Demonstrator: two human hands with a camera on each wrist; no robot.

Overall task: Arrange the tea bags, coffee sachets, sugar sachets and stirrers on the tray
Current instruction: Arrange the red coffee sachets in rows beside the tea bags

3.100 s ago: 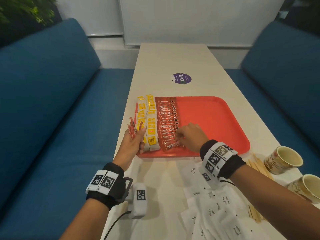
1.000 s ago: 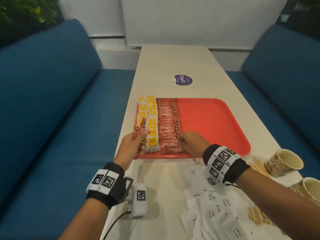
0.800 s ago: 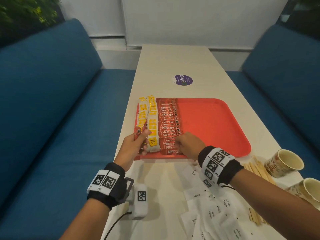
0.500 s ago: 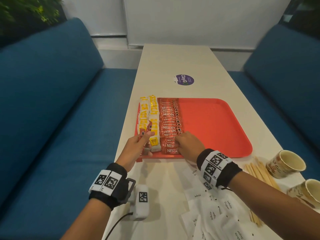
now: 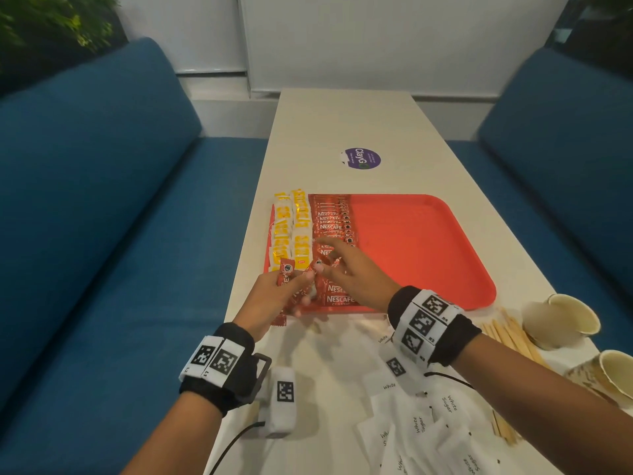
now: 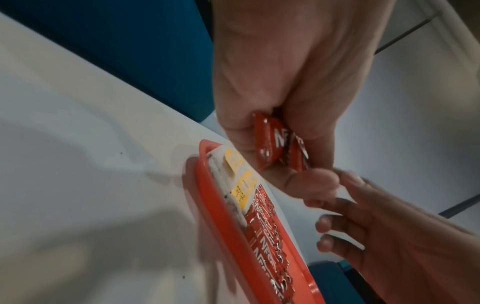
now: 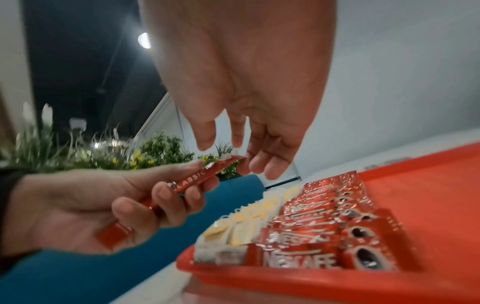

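The red tray (image 5: 411,252) (image 6: 215,205) (image 7: 415,195) holds two columns of yellow tea bags (image 5: 291,234) at its left. Beside them runs a column of red coffee sachets (image 5: 334,221) (image 7: 311,216). My left hand (image 5: 301,279) (image 6: 285,162) (image 7: 176,191) grips a few loose red coffee sachets (image 5: 286,272) (image 6: 270,142) (image 7: 197,179) above the tray's near left corner. My right hand (image 5: 325,265) (image 7: 226,152) hovers over the coffee column. Its fingers are loosely spread, and its fingertips (image 7: 259,166) touch the end of a sachet in the left hand.
White sugar sachets (image 5: 418,423) lie in a heap on the table near me. Wooden stirrers (image 5: 510,337) and two paper cups (image 5: 561,320) (image 5: 613,375) sit at the right. A purple sticker (image 5: 361,158) is beyond the tray. Blue sofas flank the table.
My right hand has lifted off the near end of the coffee column and moved left to the sachets in my left hand. The left hand has shifted slightly right over the tray corner.
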